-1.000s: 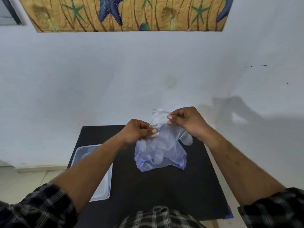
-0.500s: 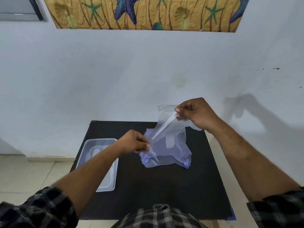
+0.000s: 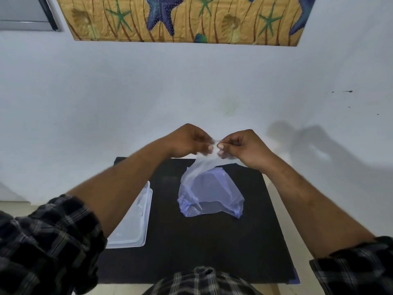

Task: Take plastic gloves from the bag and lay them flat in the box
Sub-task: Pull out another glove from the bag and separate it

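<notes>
A pale blue plastic bag (image 3: 210, 196) rests on the black table (image 3: 212, 241), slumped near its middle. A clear plastic glove (image 3: 203, 165) hangs above the bag, its upper edge pinched between both hands. My left hand (image 3: 189, 141) and my right hand (image 3: 242, 147) meet fingertip to fingertip over the table's far edge, both closed on the glove. The white shallow box (image 3: 134, 222) lies at the table's left side, partly hidden under my left forearm.
A white wall stands right behind the table, with a starfish-patterned panel (image 3: 180, 18) high up. Pale floor shows to the left of the table. My plaid sleeves fill the lower corners.
My left hand let go of the bag and rose to meet my right hand. Both now pinch the glove, which has come up out of the bag.
</notes>
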